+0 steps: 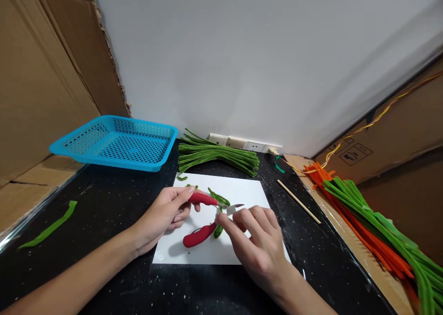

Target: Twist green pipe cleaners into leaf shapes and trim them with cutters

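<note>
Red-handled scissors (201, 235) are spread apart over a white sheet of paper (242, 190). My left hand (173, 206) grips the upper red handle between thumb and fingers. The blades point right, toward my right hand (256, 227), whose fingers are pinched near the pivot, at a green fuzzy stem piece (218, 229). Part of that piece is hidden by the fingers and the blades. Another looped green stem (219, 197) shows just above the pivot. Short curled green bits (182, 178) lie at the sheet's top left.
A blue perforated basket (117, 160) stands at the back left, beside a bundle of green stems (218, 155). A wooden stick (299, 202) and orange and green bundles (380, 222) are on the right; a green strip (51, 227) is at left. Cardboard flanks both sides.
</note>
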The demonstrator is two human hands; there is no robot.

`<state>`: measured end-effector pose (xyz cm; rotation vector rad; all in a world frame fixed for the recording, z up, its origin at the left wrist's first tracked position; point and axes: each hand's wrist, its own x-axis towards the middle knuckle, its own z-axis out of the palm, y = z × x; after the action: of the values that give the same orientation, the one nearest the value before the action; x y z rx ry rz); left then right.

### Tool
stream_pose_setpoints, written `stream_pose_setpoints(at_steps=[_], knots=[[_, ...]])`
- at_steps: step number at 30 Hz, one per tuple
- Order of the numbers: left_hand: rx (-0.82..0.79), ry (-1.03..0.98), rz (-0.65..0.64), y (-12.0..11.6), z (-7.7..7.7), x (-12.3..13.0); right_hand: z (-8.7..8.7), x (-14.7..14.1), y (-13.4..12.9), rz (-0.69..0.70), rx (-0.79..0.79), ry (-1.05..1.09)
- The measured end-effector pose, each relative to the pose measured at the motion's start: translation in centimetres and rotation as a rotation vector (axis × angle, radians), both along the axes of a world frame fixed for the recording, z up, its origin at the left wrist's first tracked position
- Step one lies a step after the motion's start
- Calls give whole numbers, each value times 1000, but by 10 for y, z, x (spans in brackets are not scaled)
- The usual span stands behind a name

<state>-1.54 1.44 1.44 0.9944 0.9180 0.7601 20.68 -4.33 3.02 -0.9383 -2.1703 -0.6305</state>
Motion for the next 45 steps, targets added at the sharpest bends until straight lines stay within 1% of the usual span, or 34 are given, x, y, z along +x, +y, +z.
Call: stream_pose_setpoints(at_steps=[4, 6, 8, 10, 11, 12, 14, 16, 18, 20, 22, 24, 26, 28, 30, 32, 34, 35, 37, 39, 41, 43, 45], knots=[[-81, -84, 44, -4, 1, 5, -2, -1, 1, -19, -1, 52], [-97, -122, 108, -6, 2, 8, -6, -4, 1, 9, -109, 147], [-99, -138, 170, -8, 4, 11, -12, -7, 2, 91, -312, 368], [-94, -138, 211, -10, 4, 13, -18, -11, 2, 154, -572, 672], [-91, -142, 226, -10, 3, 14, -21, -12, 3, 148, -730, 787], [-89, -149, 238, -11, 3, 15, -22, -13, 4, 135, -876, 848], [-86, -173, 252, -11, 2, 16, -23, -16, 6, 123, -1099, 924], [-92, -199, 245, -11, 2, 15, -21, -18, 8, 172, -1209, 1002], [-100, -224, 214, -12, 1, 15, -20, -20, 9, 239, -1260, 1063], [-98, -234, 146, -13, -1, 16, -21, -21, 8, 262, -1270, 1105], [-63, -207, 64, -15, -3, 18, -25, -21, 6, 247, -1250, 1189], [-2, -154, 16, -15, -6, 19, -26, -19, 4, 204, -1180, 1331], [59, -105, 26, -14, -7, 20, -22, -17, 3, 186, -1074, 1466], [91, -71, 64, -13, -8, 19, -13, -15, 4, 258, -1000, 1553], [96, -56, 109, -11, -7, 17, -6, -13, 7, 337, -975, 1626], [92, -71, 156, -10, -7, 15, -5, -11, 11, 343, -955, 1668], [90, -101, 190, -9, -8, 14, -10, -9, 14, 271, -961, 1629], [94, -112, 201, -9, -9, 14, -14, -8, 15, 219, -972, 1569], [106, -115, 214, -9, -11, 15, -21, -5, 16, 121, -997, 1370], [129, -97, 247, -8, -12, 16, -23, -1, 16, 55, -969, 1126], [150, -74, 287, -7, -13, 16, -19, 4, 14, 3, -893, 857], [166, -66, 316, -5, -13, 16, -10, 8, 13, -35, -780, 584], [173, -72, 329, -4, -13, 15, -2, 10, 12, -40, -640, 432]])
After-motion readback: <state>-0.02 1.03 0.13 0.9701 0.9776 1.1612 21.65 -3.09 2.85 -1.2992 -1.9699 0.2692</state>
